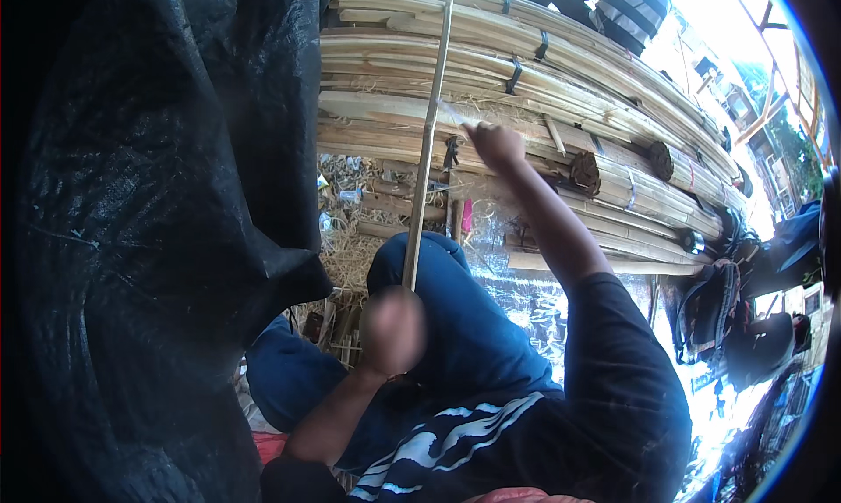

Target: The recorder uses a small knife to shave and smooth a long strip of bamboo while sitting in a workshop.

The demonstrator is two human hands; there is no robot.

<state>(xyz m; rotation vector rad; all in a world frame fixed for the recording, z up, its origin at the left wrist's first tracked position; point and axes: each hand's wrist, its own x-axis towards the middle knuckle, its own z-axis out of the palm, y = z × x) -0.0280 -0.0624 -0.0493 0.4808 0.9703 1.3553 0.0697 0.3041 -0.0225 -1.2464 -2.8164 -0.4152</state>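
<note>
A long, narrow bamboo strip [427, 144] runs up from my lap and away over the stacked bamboo. Its near end is in my left hand [394, 332], closed around it above my bent leg; a blur hides the separate fingers. My right hand [498, 145] is raised to the right of the strip, with the arm stretched forward. It is closed on a knife, whose thin pale blade [450, 109] is smeared and points toward the strip's side. Whether the blade touches the strip, I cannot tell.
Tied bundles of bamboo strips [578, 87] lie across the far side. A black plastic sheet [175, 196] hangs at the left. Shavings and litter [346, 240] cover the ground. Another person [626, 12] sits at the top right, and a dark bag [708, 306] is at the right.
</note>
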